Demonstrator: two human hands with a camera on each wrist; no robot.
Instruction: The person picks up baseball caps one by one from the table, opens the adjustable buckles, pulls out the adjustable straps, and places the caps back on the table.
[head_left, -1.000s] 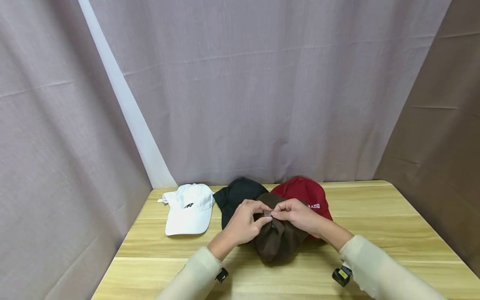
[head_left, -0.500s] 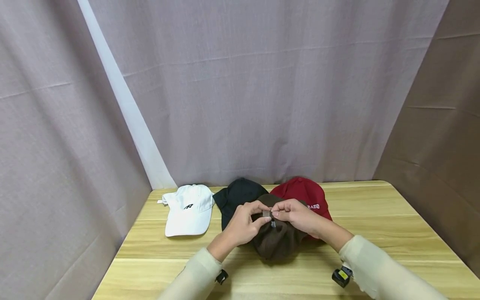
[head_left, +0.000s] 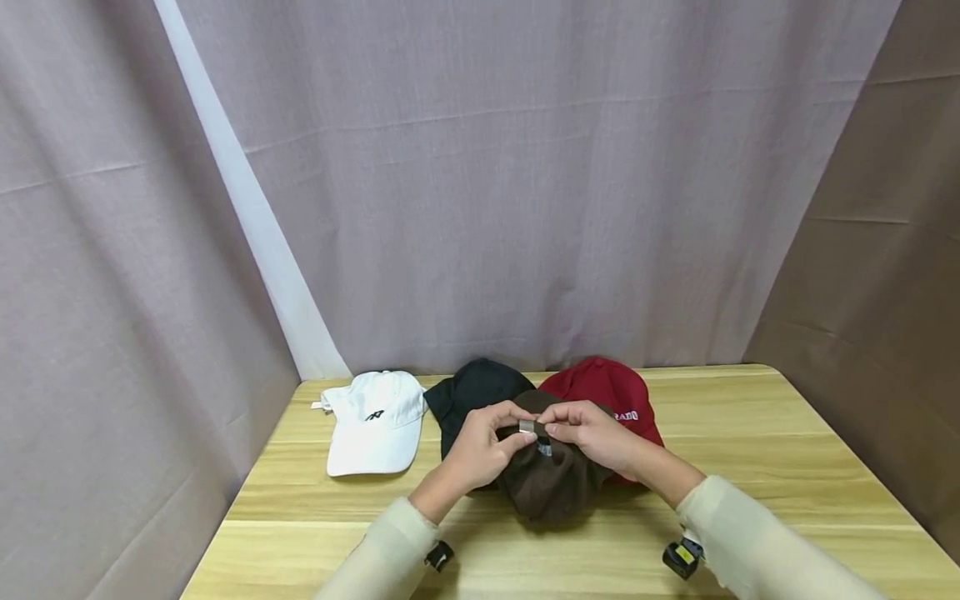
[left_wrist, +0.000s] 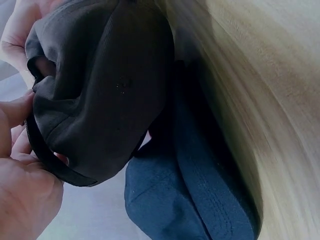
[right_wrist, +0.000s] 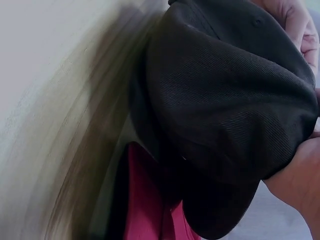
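Both hands are at the back strap of a dark brown cap [head_left: 551, 492], in the middle of the head view. The left hand [head_left: 483, 446] pinches the strap by a small metal buckle [head_left: 527, 426] between thumb and index finger. Just beside it, the right hand [head_left: 592, 435] pinches the strap with thumb and fingertips. Through the back opening a pale label [head_left: 544, 450] shows. In the left wrist view the strap [left_wrist: 45, 152] bows away from the crown. The right wrist view shows the cap's brim [right_wrist: 220, 207], while the right fingertips are mostly hidden there.
Behind the brown cap, a black cap [head_left: 480, 387] and a red cap [head_left: 600, 383] with white lettering lie on the wooden table [head_left: 750, 467]. A white cap [head_left: 378, 425] lies to the left. Grey curtains [head_left: 487, 208] stand behind the table.
The buckle has shifted slightly left with the left fingers, and more strap shows between the hands. The crown's fold has eased, and the label inside has come into view.
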